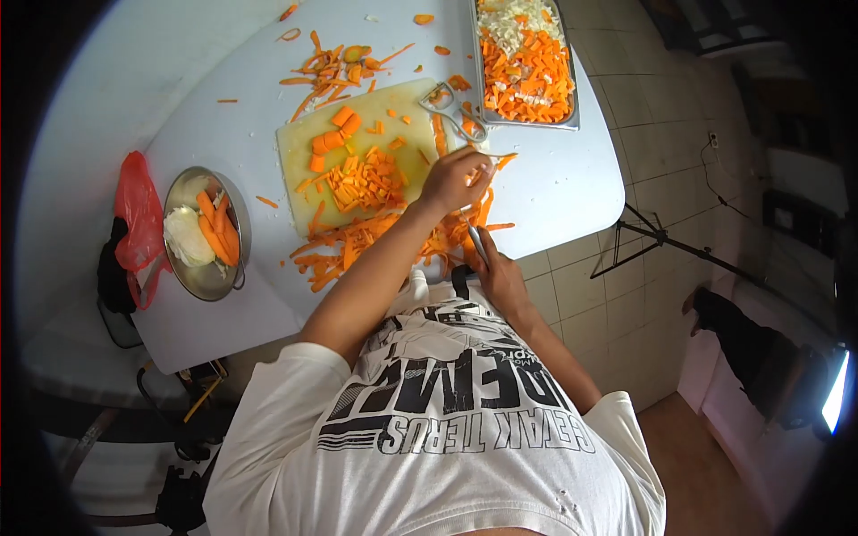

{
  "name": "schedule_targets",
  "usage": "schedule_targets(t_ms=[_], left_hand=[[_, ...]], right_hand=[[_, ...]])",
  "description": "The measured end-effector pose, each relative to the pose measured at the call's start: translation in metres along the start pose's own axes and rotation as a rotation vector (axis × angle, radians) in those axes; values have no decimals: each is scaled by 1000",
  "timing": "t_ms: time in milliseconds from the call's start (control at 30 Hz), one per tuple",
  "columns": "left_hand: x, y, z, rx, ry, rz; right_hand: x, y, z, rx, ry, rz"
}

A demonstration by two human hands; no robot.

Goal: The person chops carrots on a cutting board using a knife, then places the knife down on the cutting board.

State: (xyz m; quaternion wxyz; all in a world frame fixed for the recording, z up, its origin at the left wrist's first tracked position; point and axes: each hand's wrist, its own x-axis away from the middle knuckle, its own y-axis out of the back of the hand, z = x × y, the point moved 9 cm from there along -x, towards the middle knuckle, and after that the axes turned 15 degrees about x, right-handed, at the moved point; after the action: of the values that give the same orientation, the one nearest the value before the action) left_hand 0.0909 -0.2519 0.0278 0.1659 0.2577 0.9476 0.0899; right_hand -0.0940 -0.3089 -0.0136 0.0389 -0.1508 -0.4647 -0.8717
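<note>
Place: a kitchen-like room set up for preparing food; whether home or small food business, I cannot tell
Table (554, 183): smooth, pale top, used for vegetable work
Cutting board (293, 154): worn and yellowish, with cut carrot pieces (365, 180) on it
Peelings (340, 257): scattered along the table's near edge, as in a kitchen
Peeler (461, 113): a kitchen tool, lying at the board's corner
Tray (536, 126): metal, heaped with chopped carrot and white shreds
Bowl (213, 290): metal, holding whole carrots (220, 234) and a white vegetable (185, 238)
Floor (581, 304): light square tiles, indoors
Socket (714, 139): beyond the table, with a cord
Stand (660, 237): black, thin-legged, more like studio equipment than kitchenware
</note>
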Motion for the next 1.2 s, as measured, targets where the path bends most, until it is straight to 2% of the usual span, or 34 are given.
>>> schedule_targets(t_ms=[33,100,133,200,300,433,633,733,933,1033,1200], left_hand=[[5,22,-7,124,-62,-173],[22,69,8,15,24,-491],[29,88,19,-12,116,-552],[31,106,38,-242,164,-455],[35,119,63,-246,331,-314],[45,132,78,-211,538,-272],[64,136,84,-154,584,-320],[69,134,87,-182,616,-255],[58,122,70,-358,624,41],[54,120,79,-359,607,88],[45,118,85,-339,633,103]], right_hand=[[2,3,0,-6,-3,14],[6,12,3,-34,-3,11],[8,15,3,-52,-23,10],[10,21,2,-82,-52,7],[13,19,1,-46,-42,37],[16,21,7,6,-53,71],[19,19,7,-7,-24,27],[18,18,7,7,-34,42],[19,20,10,24,8,45],[21,24,12,19,19,100],[20,32,7,-4,1,48]])
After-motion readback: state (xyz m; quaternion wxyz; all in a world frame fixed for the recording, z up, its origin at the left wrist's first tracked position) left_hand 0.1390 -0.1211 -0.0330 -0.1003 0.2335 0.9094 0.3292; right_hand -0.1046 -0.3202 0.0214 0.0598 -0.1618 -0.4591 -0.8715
